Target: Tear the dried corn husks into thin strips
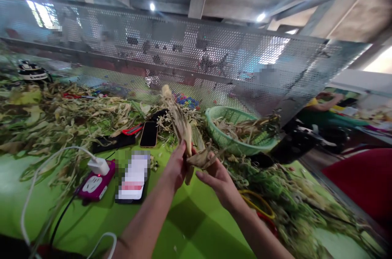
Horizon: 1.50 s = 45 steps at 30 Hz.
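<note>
Presently, left hand (pixel 177 165) closed around the lower part of a dried stalk (pixel 180 122), held tilted above the green tabletop (pixel 192 234). Right hand (pixel 219 177) partly curled at a brown leaf flap (pixel 200 159) on the stalk's lower end; cannot tell whether its fingers grip. Green basket (pixel 228 144), containing dry leaves, beyond the right hand. To the left: lit phone (pixel 133 177), dark phone (pixel 149 134), purple power strip (pixel 97 183) with white plug (pixel 98 166).
</note>
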### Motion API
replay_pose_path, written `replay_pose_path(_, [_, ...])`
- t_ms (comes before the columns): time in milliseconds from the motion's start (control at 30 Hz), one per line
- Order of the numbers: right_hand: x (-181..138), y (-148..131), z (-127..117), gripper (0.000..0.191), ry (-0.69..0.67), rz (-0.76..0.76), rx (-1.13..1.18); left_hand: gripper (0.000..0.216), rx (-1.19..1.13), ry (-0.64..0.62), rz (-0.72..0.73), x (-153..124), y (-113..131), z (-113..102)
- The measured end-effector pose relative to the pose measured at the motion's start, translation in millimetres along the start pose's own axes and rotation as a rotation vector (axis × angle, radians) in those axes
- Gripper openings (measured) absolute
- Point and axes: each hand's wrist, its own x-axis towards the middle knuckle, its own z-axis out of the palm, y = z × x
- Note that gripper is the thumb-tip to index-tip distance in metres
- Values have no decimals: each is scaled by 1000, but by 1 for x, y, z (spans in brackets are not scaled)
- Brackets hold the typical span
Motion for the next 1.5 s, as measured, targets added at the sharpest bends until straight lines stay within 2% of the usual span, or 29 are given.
replay_pose_path(67, [0,5,7,35,35,-27,0,39,3,-10,-33,-3,0,4])
replay_pose_path(133, [-2,9,14,22,37,-20,21,39,18,-14,-63,-4,0,6])
replay_pose_path(233, [-12,13,27,36,33,32,118,40,8,12,-48,-1,2,4])
replay_pose_path(400, [-57,22,47,40,147,89,215,40,-59,-16,-41,6,18,-3])
replay_pose_path(500, [-90,30,47,35,84,155,236,37,-102,24,30,5,30,-4])
replay_pose_path(633, [-109,25,42,33,276,182,439,36,-163,-20,-52,-2,28,5])
replay_pose_path(733, [-113,16,38,41,309,170,565,33,-217,-59,-58,-12,31,16])
replay_pose_path(833, [-131,16,23,42,309,302,706,31,-217,-100,-15,-25,64,19])
replay_pose_path(867, [-139,18,15,41,320,363,737,34,-225,-113,35,-29,80,18])
replay_pose_path(933, [-156,18,-4,42,392,380,743,36,-233,-188,227,-38,108,16])
replay_pose_path(967, [-163,14,-14,42,447,362,719,37,-184,-202,242,-42,118,16])
replay_pose_path(1033, [-167,-1,-29,41,481,327,634,39,-63,-211,167,-51,122,18])
replay_pose_path(1133, [-149,-37,-41,35,466,141,507,43,9,-206,51,-62,99,23])
replay_pose_path(1233, [-104,-61,-49,13,441,30,459,45,2,-202,-7,-70,67,23])
replay_pose_path(1333, [-50,-61,-64,12,394,-14,439,44,-1,-200,-32,-75,47,19])
replay_pose_path(1400, [-16,-52,-76,14,422,-33,397,40,11,-200,-57,-77,39,16])
replay_pose_path(1500, [18,-36,-93,24,406,44,189,32,47,-197,-102,-79,29,12])
